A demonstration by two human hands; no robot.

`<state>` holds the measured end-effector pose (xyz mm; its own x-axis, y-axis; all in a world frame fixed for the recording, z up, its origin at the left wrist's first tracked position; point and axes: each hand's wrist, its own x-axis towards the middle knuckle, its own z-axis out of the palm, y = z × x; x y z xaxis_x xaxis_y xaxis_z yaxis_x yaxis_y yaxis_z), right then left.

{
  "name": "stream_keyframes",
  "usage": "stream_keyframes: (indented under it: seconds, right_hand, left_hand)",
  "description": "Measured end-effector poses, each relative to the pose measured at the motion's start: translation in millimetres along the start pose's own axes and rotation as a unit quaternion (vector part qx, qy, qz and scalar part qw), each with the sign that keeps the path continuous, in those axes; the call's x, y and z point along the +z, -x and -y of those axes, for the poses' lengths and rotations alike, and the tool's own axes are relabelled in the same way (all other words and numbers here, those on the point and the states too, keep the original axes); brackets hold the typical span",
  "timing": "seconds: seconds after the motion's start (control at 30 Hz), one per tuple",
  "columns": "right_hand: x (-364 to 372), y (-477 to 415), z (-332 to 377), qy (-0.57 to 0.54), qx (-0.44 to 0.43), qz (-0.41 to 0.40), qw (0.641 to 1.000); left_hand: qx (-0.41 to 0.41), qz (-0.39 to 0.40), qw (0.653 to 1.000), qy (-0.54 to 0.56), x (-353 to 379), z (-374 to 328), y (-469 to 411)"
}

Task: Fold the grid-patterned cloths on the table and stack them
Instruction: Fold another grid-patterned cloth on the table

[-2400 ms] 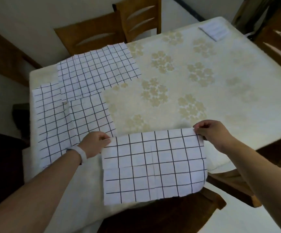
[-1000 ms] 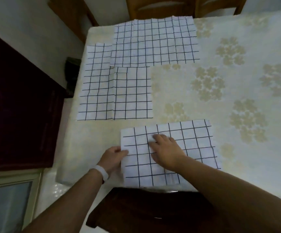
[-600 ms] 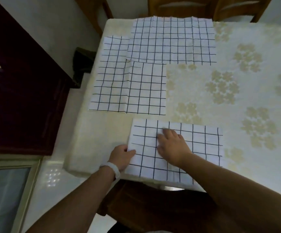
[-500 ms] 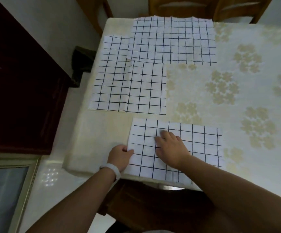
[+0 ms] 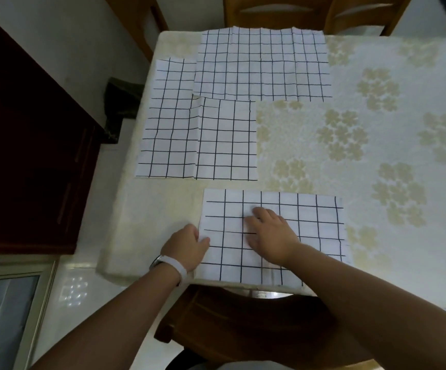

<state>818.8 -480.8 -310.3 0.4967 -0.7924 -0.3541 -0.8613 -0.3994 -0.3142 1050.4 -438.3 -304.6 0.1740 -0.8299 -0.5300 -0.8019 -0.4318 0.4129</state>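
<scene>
From the head camera, the near white cloth with black grid lines (image 5: 309, 231) lies at the front of the cream table with pale flower shapes (image 5: 163, 209). Its front side reaches right to the table's edge, above a brown wooden chair (image 5: 243, 329). That is the worry: if a hand tugs the thin cloth toward the person, it could slide off. A fast next fold could also leave the edges crooked, and then the stack would look messy. The left hand (image 5: 187, 248), with a white band (image 5: 173, 265) on its wrist, sits at the cloth's left edge with curled fingers and its thumb on top. It looks like a pinch, but the fingers underneath are hidden. The right hand (image 5: 269, 239) lies flat and open on the middle-left of the cloth, pressing it down. Two more white grid cloths wait farther back, well apart from both hands: a middle cloth (image 5: 197, 140) and a far cloth (image 5: 261, 65) that overlaps it a little.
</scene>
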Motion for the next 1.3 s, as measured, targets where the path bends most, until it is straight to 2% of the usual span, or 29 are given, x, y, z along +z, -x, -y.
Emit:
stream_keyframes:
  seconds: [0.13,0.23,0.33,0.47,0.57,0.67,0.77,0.83,1.03,1.17,1.3]
  right_hand:
    - [-14.8,13.8,-39.8,0.014,0.053,-0.018,0.998]
    - [-26.2,16.0,-68.4,0.025,0.098,-0.021,0.995]
    - [-34.8,12.5,-90.7,0.038,0.119,-0.034,0.992]
    - [-41.8,6.5,-109.1,0.035,0.140,-0.028,0.989]
    - [-38.8,10.8,-110.7,0.042,0.102,-0.036,0.993]
    - [-27.7,25.4,-105.5,0.059,0.013,-0.046,0.997]
    - [-12.1,46.6,-98.6,0.062,-0.032,-0.034,0.997]
    - [-0.2,61.6,-93.9,0.060,-0.060,-0.027,0.996]
    - [12.2,77.2,-90.7,0.034,-0.044,-0.059,0.997]
    - [11.4,70.6,-94.3,0.046,-0.011,-0.079,0.996]
    - [11.3,67.0,-95.1,0.060,0.004,-0.083,0.995]
  left_hand:
    - [0.144,-0.064,0.978,-0.134,-14.6,-17.5,-17.4]
    - [0.237,-0.056,0.953,-0.179,-11.7,-40.0,-44.3]
    - [0.280,-0.058,0.938,-0.196,-8.4,-60.3,-74.8]
    - [0.291,-0.033,0.921,-0.256,-11.6,-79.0,-101.4]
    - [0.351,-0.043,0.890,-0.287,-8.9,-85.4,-98.6]
    - [0.425,-0.008,0.861,-0.279,2.9,-78.0,-78.9]
    - [0.468,0.024,0.842,-0.269,20.8,-61.7,-47.7]
    - [0.467,0.039,0.843,-0.265,32.3,-51.2,-27.8]
    - [0.352,0.001,0.905,-0.237,40.0,-39.8,-14.1]
    - [0.326,-0.012,0.912,-0.248,37.3,-43.4,-16.0]
    - [0.335,-0.032,0.908,-0.248,35.3,-46.7,-22.5]
